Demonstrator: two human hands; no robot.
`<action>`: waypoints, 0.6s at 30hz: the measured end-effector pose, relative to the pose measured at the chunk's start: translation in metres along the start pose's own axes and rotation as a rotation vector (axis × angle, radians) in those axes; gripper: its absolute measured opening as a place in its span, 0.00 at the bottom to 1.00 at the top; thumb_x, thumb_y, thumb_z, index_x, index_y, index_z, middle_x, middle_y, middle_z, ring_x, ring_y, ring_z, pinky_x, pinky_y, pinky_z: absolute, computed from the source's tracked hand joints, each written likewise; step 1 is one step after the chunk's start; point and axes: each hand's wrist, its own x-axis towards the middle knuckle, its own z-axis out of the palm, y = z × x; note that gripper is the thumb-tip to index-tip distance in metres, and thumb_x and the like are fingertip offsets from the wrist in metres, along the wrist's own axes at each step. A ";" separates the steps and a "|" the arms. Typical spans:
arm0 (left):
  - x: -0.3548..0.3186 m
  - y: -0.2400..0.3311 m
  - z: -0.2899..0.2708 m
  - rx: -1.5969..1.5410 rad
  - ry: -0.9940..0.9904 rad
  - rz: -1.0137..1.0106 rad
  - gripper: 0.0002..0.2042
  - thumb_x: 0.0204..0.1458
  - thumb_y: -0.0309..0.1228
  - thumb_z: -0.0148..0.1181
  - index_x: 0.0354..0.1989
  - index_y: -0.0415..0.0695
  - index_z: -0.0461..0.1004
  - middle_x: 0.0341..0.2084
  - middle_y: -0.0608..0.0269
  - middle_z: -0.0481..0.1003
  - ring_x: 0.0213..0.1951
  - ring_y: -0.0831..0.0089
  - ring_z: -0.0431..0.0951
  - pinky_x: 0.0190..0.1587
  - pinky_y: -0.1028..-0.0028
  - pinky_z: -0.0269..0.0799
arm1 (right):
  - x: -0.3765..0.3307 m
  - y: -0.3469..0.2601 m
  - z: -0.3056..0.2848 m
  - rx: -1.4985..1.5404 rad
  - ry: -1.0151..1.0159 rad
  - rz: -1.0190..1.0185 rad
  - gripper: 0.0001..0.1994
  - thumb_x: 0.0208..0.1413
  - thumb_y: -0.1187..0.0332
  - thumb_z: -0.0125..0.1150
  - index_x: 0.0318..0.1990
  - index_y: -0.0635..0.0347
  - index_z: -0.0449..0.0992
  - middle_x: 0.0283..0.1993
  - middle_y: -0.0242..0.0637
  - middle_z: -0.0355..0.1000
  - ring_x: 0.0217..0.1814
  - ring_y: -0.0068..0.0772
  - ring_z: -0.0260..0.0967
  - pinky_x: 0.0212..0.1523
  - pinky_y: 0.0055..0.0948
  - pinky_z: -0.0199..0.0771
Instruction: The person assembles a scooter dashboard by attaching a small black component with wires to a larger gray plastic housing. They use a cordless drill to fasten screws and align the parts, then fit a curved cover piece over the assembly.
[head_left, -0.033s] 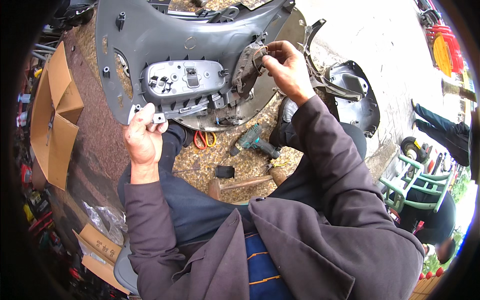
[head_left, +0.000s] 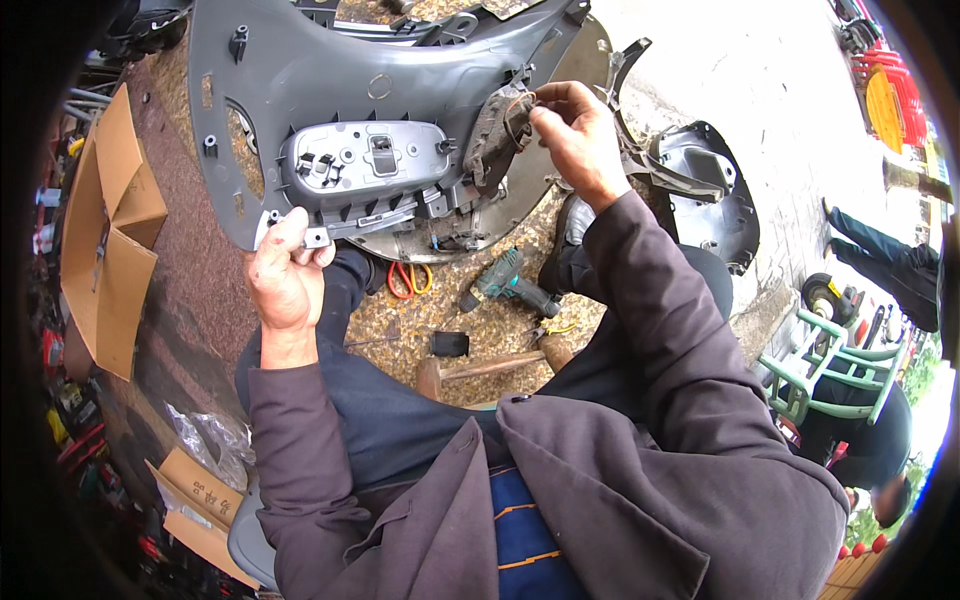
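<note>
A seated person in a dark jacket looks down at a large grey plastic scooter body panel (head_left: 330, 60), held with its inner side facing up and filling the picture from ten to one o'clock. A pale grey lamp housing (head_left: 365, 160) sits in the panel's middle.

The left hand (head_left: 288, 275), at about nine o'clock from the picture's centre, is closed around the panel's lower edge, thumb and fingers pinching a small tab there. The right hand (head_left: 575, 135), at about one o'clock, pinches the top of a dirty brownish bracket-like part (head_left: 492, 130) that sits against the panel just right of the lamp housing; its fingertips are closed narrowly on it.

On the gravel ground between the person's legs, near centre, lie orange-handled scissors (head_left: 408, 280), a green cordless drill (head_left: 505, 285) just to their right, a small black block (head_left: 450, 343) and a hammer with a wooden handle (head_left: 480, 368) below them. A black scooter fairing piece (head_left: 705, 190) lies at three o'clock. An open cardboard box (head_left: 105, 240) stands at nine o'clock. A green metal chair frame (head_left: 825, 365) is at four o'clock.
</note>
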 end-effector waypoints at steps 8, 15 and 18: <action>-0.003 -0.001 -0.015 -0.078 -0.112 -0.023 0.07 0.60 0.31 0.56 0.29 0.46 0.72 0.22 0.71 0.68 0.24 0.79 0.62 0.28 0.73 0.59 | 0.009 0.005 0.001 0.583 -0.125 0.391 0.21 0.61 0.58 0.65 0.53 0.65 0.73 0.41 0.35 0.76 0.38 0.24 0.73 0.38 0.29 0.76; -0.060 0.000 -0.010 -0.067 0.091 -0.016 0.07 0.58 0.34 0.56 0.33 0.43 0.74 0.24 0.67 0.73 0.23 0.78 0.66 0.26 0.73 0.64 | -0.006 -0.018 0.003 0.552 -0.202 0.394 0.11 0.60 0.63 0.65 0.43 0.61 0.78 0.35 0.30 0.77 0.31 0.22 0.73 0.31 0.25 0.74; -0.113 0.000 -0.008 -0.072 0.104 -0.025 0.08 0.59 0.35 0.55 0.35 0.43 0.74 0.25 0.67 0.74 0.24 0.79 0.66 0.27 0.73 0.65 | -0.025 -0.031 0.003 0.510 -0.277 0.347 0.10 0.58 0.65 0.65 0.42 0.62 0.79 0.35 0.30 0.77 0.32 0.20 0.73 0.31 0.25 0.73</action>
